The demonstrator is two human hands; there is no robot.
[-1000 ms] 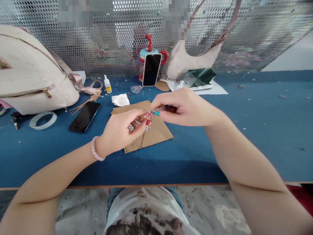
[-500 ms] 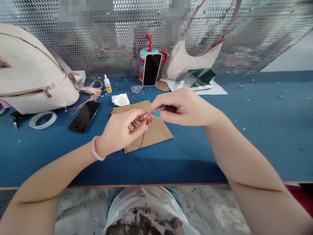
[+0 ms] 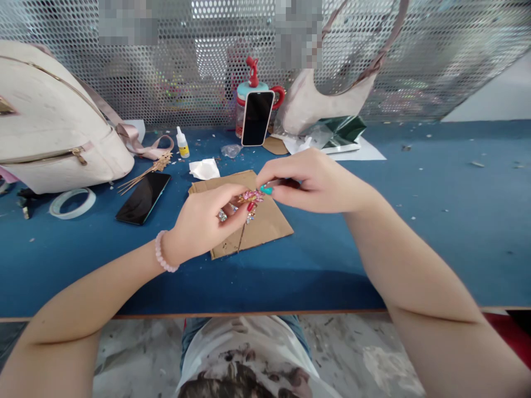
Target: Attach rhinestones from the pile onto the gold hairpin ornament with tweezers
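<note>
Pinching jewelled ornament (image 3: 251, 198) with left hand (image 3: 203, 224) fingers above cardboard (image 3: 265, 224); right hand (image 3: 319, 182) fingers grip tool (image 3: 285, 182) at its 3 o'clock; hold ornament steady.

jewelled ornament (image 3: 251, 198): lower part hidden by the fingers of the left hand (image 3: 203, 224); single stones too small to tell. thin tool (image 3: 286, 181): almost wholly enclosed by the right hand (image 3: 315, 182), kind not discernible. cardboard (image 3: 265, 221): middle covered by both hands. cup (image 3: 243, 91): body hidden behind the upright phone (image 3: 257, 118). backpack (image 3: 53, 127): cut off by the left edge. pixelated patches (image 3: 126, 22) on the mesh screen (image 3: 415, 55): blurred; shapes behind the mesh indistinct.
</note>
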